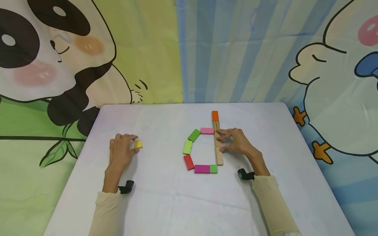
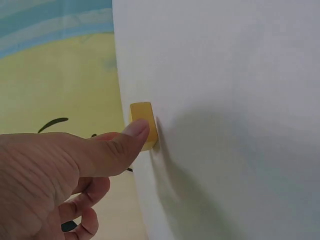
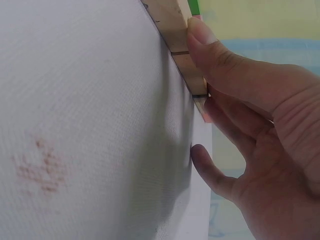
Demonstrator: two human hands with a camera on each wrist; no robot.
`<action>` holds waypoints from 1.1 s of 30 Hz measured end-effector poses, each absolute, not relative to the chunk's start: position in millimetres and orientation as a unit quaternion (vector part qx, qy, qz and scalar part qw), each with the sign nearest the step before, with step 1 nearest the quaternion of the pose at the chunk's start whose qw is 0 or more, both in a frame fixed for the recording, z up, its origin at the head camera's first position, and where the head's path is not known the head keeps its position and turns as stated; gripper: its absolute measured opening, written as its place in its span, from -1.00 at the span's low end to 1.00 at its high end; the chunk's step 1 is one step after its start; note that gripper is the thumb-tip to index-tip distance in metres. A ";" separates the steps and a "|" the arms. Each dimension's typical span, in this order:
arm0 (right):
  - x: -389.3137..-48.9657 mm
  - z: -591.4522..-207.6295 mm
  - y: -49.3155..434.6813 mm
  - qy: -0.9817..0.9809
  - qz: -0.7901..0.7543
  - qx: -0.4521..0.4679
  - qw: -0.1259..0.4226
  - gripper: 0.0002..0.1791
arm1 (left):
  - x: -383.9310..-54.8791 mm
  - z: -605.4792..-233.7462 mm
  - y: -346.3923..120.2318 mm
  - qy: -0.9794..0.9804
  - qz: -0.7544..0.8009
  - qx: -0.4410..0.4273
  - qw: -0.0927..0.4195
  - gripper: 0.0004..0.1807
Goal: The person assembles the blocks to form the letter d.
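My left hand pinches a small yellow block between thumb and fingers at the left of the table. In the left wrist view the thumb covers part of this yellow block. My right hand rests along a straight column of plain wooden blocks. Its thumb and fingertips touch the right side of the column, the fingers fairly straight. The right wrist view shows the thumb against a wooden block, with seams between neighbouring blocks. An orange block tops the column.
Left of the column, coloured blocks form a curve: pink, green, light green, red, magenta and small green. All lie on a white-covered table before a cartoon-printed backdrop.
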State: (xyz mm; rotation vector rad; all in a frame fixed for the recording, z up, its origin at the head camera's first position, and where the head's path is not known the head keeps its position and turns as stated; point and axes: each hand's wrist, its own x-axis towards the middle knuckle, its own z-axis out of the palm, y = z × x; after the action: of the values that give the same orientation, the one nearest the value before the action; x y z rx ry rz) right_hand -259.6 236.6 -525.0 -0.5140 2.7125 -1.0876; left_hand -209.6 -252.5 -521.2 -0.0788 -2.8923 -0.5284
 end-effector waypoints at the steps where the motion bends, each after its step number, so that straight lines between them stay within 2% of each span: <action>1: -260.0 -524.6 236.4 0.911 -0.365 -0.172 0.087 -0.37 | -210.4 -520.6 -253.1 -0.979 -0.178 -0.023 0.100 -0.45; 8: -260.9 -522.7 236.6 0.910 -0.367 -0.172 0.086 -0.37 | -210.8 -520.8 -255.8 -0.975 -0.201 -0.023 0.095 -0.61; 22: -258.5 -521.6 234.6 0.907 -0.374 -0.173 0.088 -0.38 | -204.6 -524.2 -249.9 -0.968 -0.234 -0.031 0.086 -0.63; 29: -259.9 -521.8 235.0 0.907 -0.372 -0.174 0.089 -0.39 | -200.3 -510.7 -214.1 -0.949 -0.280 -0.079 0.118 -0.62; 33: -259.4 -524.3 234.9 0.908 -0.376 -0.165 0.087 -0.39 | -193.1 -506.6 -174.6 -0.936 -0.311 -0.127 0.109 -0.61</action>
State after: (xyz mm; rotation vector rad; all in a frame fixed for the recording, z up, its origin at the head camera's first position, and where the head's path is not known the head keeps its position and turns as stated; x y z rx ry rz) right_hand -259.4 234.9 -524.3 -0.4924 2.7029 -1.1192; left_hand -193.1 -174.6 -506.6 -0.3745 -2.7519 -0.9142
